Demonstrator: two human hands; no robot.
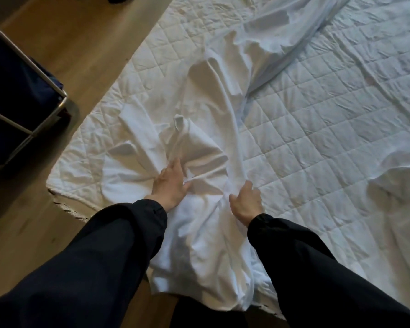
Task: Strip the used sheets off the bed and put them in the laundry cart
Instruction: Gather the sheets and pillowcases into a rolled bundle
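**A:** In the head view, where is the sheet relative to the laundry cart?

**B:** The white sheet (199,138) lies bunched on the quilted mattress pad (317,114), to the right of the laundry cart (45,119). A strip of wooden floor (81,43) separates the two. The gathered end hangs over the pad's edge nearest the person, and a long tail runs away from the cart toward the far right.

**A:** What makes the gathering go well?

**B:** I'd draw that tail in hand over hand until the whole sheet is one bundle, and only then lift. Otherwise it may drag on the floor on the way over (the cart is close, just left of the pad's near corner).

**A:** And the hands?

**B:** Both reach forward from dark sleeves (104,256), palms down. The left hand (169,185), nearer the cart, has its fingers sunk in the folds and its thumb clamped on a ridge of cloth, so it holds a fistful. The right hand (246,201), on the side away from the cart, curls round the twisted neck of the sheet and grips it.
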